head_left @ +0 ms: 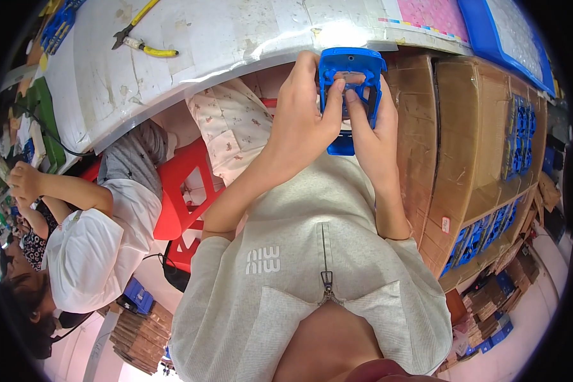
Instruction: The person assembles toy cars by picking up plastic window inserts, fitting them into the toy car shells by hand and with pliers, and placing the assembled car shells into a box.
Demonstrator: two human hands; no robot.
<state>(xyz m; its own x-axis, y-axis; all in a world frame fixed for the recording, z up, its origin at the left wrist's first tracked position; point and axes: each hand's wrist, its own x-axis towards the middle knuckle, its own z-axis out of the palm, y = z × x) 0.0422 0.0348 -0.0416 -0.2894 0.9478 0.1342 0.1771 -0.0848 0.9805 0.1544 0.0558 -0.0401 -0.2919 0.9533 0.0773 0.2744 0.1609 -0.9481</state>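
The blue housing [351, 63] is held up at the near edge of the bench [229, 44], open face toward the wearer. The left hand [307, 105] grips one side and the right hand [381, 127] the other, both thumbs bent into the cavity just below a pale insert [352, 78]. Uneven thumb pressure could tilt the insert or mark it, and pressing hard on a thin wall could flex or crack the shell. Since no surface visibly backs the housing, a slip of either hand could drop it toward the lap or against the carton [455, 127] on the right. A blue flap [341, 145] shows under the hands; whether it is joined to the housing I cannot tell, but if loose it could fall. The pliers [140, 44] lie well apart and pose little risk.
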